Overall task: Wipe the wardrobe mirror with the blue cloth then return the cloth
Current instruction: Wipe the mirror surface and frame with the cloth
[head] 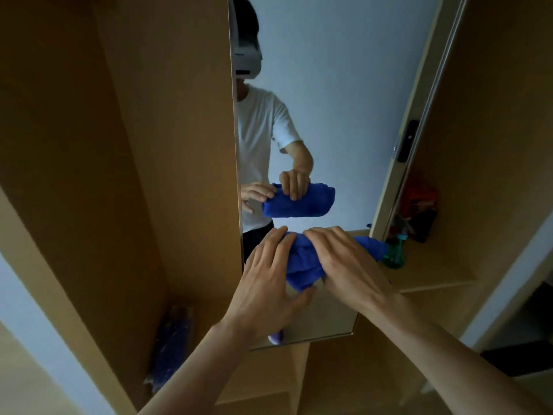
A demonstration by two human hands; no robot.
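The tall wardrobe mirror point(335, 100) fills the middle of the head view and reflects a person in a white shirt with the cloth. A bunched blue cloth point(302, 265) is held in front of the mirror's lower part. My right hand point(344, 262) lies over the cloth's top and grips it. My left hand point(269, 283) holds the cloth's left end from below, fingers spread along it. Most of the cloth's middle is hidden under my right hand.
Wooden wardrobe panels point(134, 145) flank the mirror. A shelf point(434, 271) at right carries a green spray bottle point(395, 253) and a dark red packet point(419, 205). A blue wrapped bundle point(173, 345) lies low in the left compartment.
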